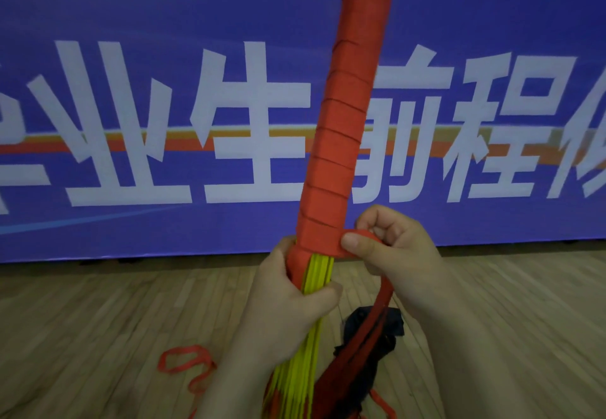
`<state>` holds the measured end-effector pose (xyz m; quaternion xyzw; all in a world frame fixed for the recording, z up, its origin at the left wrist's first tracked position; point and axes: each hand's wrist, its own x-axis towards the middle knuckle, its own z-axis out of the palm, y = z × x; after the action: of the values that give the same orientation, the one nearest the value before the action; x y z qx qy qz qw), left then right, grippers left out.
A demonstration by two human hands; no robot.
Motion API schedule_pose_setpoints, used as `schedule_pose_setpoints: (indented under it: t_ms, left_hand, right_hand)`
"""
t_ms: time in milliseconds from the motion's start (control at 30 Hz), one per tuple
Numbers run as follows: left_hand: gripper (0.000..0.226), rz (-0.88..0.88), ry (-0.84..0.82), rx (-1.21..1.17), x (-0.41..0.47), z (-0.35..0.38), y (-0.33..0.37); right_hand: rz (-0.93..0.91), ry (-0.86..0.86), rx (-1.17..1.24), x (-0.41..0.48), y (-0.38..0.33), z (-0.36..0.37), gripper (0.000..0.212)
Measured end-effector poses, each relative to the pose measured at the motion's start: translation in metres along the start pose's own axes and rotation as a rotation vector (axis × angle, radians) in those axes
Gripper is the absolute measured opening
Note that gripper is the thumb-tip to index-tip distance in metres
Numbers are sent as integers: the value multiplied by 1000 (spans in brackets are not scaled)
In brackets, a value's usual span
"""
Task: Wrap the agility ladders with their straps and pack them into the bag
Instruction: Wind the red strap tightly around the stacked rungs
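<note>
A blue banner [131, 25] with large white characters fills the upper two thirds of the frame. Below it runs a wooden floor [98, 303].

The ladder [347, 130] is bunched into a long bundle that stands tilted from the bottom middle up to the top edge, right of centre. Red turns spiral round most of its length. Only the lower part shows bare yellow rungs [319, 274].

The left hand [295, 300] is closed round the bundle just below the last turn, thumb across the rungs. The right hand [396, 248], just right of the bundle, pinches the strap [357, 243] between thumb and curled fingers where it leaves that turn. The strap's tail drops from this hand toward the bottom middle.

The step in hand looks like wrapping, well along but not done. The next move likely calls for the right hand to carry the strap behind the bundle and lay another turn lower, pulled taut and overlapping the one above, while the left hand slides down to clear room and steadies the rungs.

A dark bag [390, 323] lies on the floor at lower middle, behind the tail and partly hidden. Whether it is open, or holds anything, cannot be told. Nothing looks packed yet.

A loose strap [183, 358] curls on the floor at lower left.
</note>
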<state>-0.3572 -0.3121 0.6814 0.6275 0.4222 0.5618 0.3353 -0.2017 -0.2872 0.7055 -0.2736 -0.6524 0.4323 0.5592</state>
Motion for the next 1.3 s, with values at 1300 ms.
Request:
schedule_pose_setpoints:
  t_ms: [1300]
  left_hand:
    - [30,-228,-498,-575,-9,7,11]
  right_hand:
    - [-87,-162,-52,-3,-20,-5,60]
